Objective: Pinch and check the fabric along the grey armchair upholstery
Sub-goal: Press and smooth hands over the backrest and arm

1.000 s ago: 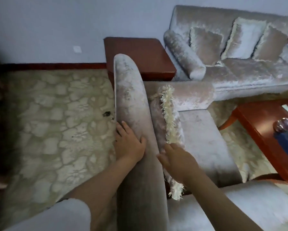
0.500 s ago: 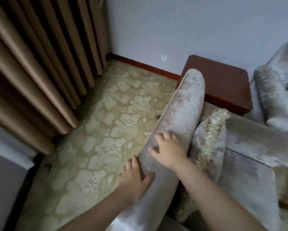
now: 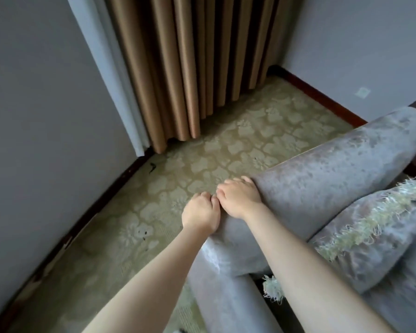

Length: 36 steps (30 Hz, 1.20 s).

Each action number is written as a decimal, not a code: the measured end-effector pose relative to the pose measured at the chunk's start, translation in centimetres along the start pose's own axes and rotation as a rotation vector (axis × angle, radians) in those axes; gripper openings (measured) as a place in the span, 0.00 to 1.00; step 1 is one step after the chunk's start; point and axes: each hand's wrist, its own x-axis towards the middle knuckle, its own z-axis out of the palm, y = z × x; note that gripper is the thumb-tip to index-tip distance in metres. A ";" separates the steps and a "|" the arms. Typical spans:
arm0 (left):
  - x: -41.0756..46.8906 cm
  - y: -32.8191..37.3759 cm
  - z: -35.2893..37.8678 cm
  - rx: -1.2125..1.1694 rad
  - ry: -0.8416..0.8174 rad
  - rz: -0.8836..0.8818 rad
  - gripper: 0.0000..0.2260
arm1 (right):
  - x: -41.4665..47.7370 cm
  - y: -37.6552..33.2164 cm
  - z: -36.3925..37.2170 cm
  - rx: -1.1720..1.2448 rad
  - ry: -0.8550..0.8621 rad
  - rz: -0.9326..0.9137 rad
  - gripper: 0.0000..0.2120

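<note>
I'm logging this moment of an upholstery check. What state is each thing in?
Left hand: fingers curled over the armchair's outer edge, gripping it.
Right hand: fingers curled over the same edge, close beside the left hand.
Armchair: upright, fabric mottled, no tear visible.
Cushion: tilted, leaning against the armchair's back.
Curtain: hanging straight in folds.
</note>
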 end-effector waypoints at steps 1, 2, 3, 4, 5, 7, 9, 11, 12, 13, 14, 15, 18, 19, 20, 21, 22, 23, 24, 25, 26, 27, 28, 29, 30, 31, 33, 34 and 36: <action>0.0 -0.2 0.2 -0.007 0.017 0.002 0.16 | -0.1 0.1 0.3 -0.003 0.035 0.002 0.17; 0.0 -0.3 0.3 -0.015 0.032 0.002 0.15 | -0.1 0.2 0.6 -0.006 0.063 0.006 0.17; 0.0 -0.3 0.4 -0.025 0.047 0.005 0.15 | 0.0 0.2 0.7 -0.008 0.081 0.012 0.17; 0.0 -0.3 0.5 -0.033 0.058 0.007 0.15 | 0.1 0.2 0.8 -0.010 0.089 0.020 0.18; -0.1 -0.4 0.5 -0.042 0.063 0.008 0.15 | 0.2 0.1 0.8 -0.009 0.091 0.030 0.18; -0.2 -0.5 0.6 -0.066 0.059 0.007 0.15 | 0.1 -0.1 0.9 -0.014 0.101 0.037 0.18; -0.6 -0.5 0.7 -0.087 0.063 0.001 0.13 | -0.3 -0.3 0.9 -0.012 0.093 0.049 0.19; -1.1 -0.5 0.7 -0.107 0.079 0.003 0.12 | -0.8 -0.6 0.9 -0.010 0.098 0.058 0.19; -1.5 -0.6 0.7 -0.114 0.089 0.002 0.12 | -1.1 -0.9 1.0 -0.017 0.107 0.053 0.19; -2.1 -0.9 0.6 -0.117 0.099 0.000 0.12 | -1.4 -1.3 1.1 -0.025 0.112 0.047 0.19; -2.8 -1.3 0.5 -0.117 0.106 -0.002 0.12 | -2.0 -1.8 1.4 -0.031 0.115 0.043 0.19; -3.5 -1.7 0.5 -0.118 0.111 -0.003 0.12 | -2.4 -2.3 1.7 -0.032 0.118 0.038 0.19; -4.6 -2.7 0.1 -0.131 0.110 -0.005 0.13 | -3.1 -3.4 2.3 -0.023 0.123 0.028 0.19; -4.5 -2.7 0.0 -0.132 0.105 -0.009 0.13 | -3.0 -3.5 2.3 -0.021 0.119 0.031 0.19; -4.3 -2.7 -0.1 -0.128 0.101 -0.011 0.13 | -2.8 -3.4 2.3 -0.019 0.118 0.030 0.18; -4.1 -2.6 -0.1 -0.121 0.102 -0.009 0.13 | -2.7 -3.4 2.3 -0.016 0.122 0.029 0.18; -3.9 -2.6 0.0 -0.110 0.106 -0.004 0.12 | -2.6 -3.3 2.3 -0.013 0.132 0.034 0.18; -3.8 -2.6 0.1 -0.094 0.114 -0.001 0.12 | -2.6 -3.2 2.3 -0.010 0.146 0.042 0.17; -3.6 -2.7 0.2 -0.080 0.123 0.001 0.12 | -2.6 -3.1 2.5 -0.008 0.164 0.047 0.17; -3.5 -2.8 0.3 -0.071 0.130 0.004 0.13 | -2.6 -3.1 2.6 -0.008 0.179 0.045 0.17; -3.3 -2.9 0.4 -0.066 0.139 0.009 0.13 | -2.5 -3.1 2.6 -0.005 0.186 0.041 0.16; -3.2 -2.9 0.5 -0.061 0.144 0.012 0.13 | -2.4 -3.1 2.6 -0.001 0.183 0.041 0.16; -3.1 -2.9 0.6 -0.054 0.146 0.012 0.14 | -2.3 -3.0 2.6 -0.002 0.172 0.044 0.17; -2.9 -2.9 0.6 -0.042 0.144 0.015 0.14 | -2.2 -2.9 2.5 -0.008 0.159 0.047 0.17; -2.9 -3.0 0.7 -0.030 0.140 0.021 0.14 | -2.2 -2.9 2.5 -0.017 0.146 0.046 0.18; -2.9 -3.1 0.7 -0.018 0.135 0.027 0.14 | -2.2 -2.9 2.6 -0.029 0.132 0.048 0.18; -2.9 -3.0 0.6 -0.004 0.128 0.033 0.14 | -2.1 -2.9 2.4 -0.040 0.104 0.056 0.19; -2.9 -3.0 0.6 0.005 0.131 0.030 0.14 | -2.1 -3.0 2.3 -0.038 0.094 0.060 0.20; -3.2 -3.0 0.5 0.008 0.134 0.019 0.15 | -2.2 -3.0 2.1 -0.033 0.069 0.074 0.20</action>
